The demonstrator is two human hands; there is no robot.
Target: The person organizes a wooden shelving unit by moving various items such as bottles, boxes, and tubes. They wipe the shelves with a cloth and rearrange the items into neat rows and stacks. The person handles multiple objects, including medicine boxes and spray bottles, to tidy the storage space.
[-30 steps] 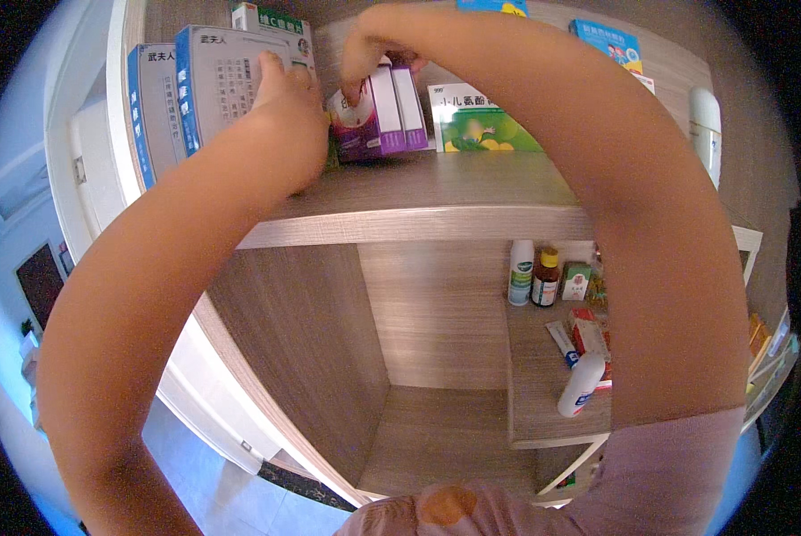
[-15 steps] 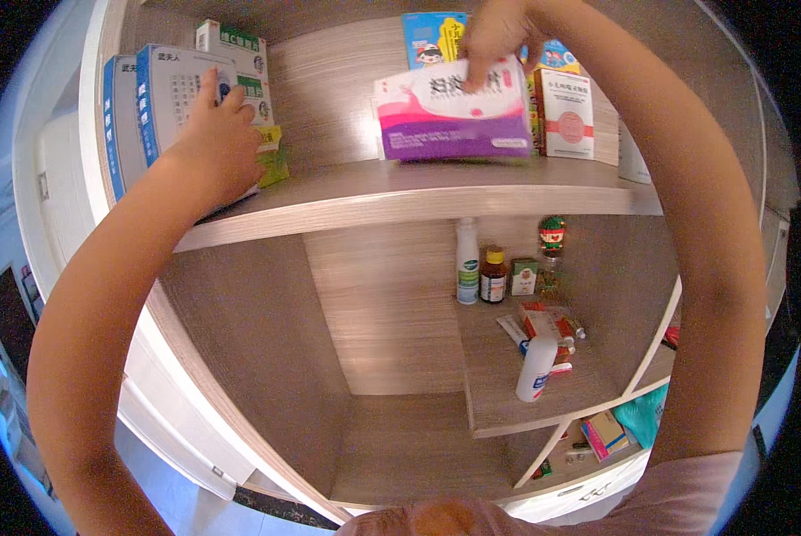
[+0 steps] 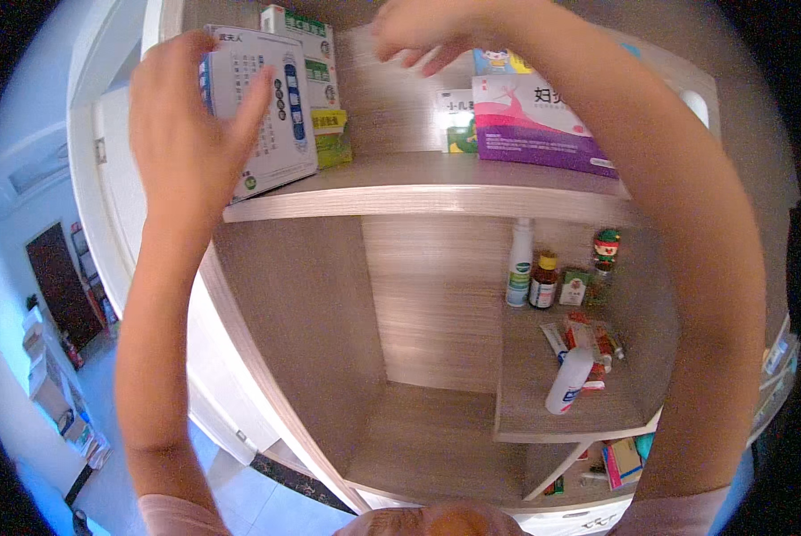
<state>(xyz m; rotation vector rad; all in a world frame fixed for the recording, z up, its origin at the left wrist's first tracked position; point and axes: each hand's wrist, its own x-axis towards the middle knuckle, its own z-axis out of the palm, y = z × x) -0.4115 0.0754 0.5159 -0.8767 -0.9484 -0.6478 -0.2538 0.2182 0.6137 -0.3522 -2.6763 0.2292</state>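
At the upper left, my left hand (image 3: 181, 116) grips a flat white medicine box (image 3: 280, 134) with blue edging. Its thumb lies across the front and its fingers go round the left edge. The box stands upright near the shelf's front edge. My right hand (image 3: 431, 31), slightly blurred, hangs empty above the shelf's middle, with fingers apart. Right of it, a pink, white and purple box (image 3: 534, 134) stands on the shelf, partly covered by my right forearm. Just behind the white box are green-and-white boxes (image 3: 315, 58) and a yellow-green box (image 3: 331, 138).
Behind the purple box are a small white-and-green box (image 3: 457, 121) and a blue-and-yellow box (image 3: 499, 61). The shelf edge (image 3: 400, 202) runs below. Lower compartments hold a white spray bottle (image 3: 519, 268), a brown bottle (image 3: 544, 281), a white bottle (image 3: 568, 382) and a red-hatted figurine (image 3: 607, 248).
My right hand has let go of the purple box and moved left and up. My left hand has shifted to the white box's left edge. The whole view has swung left.
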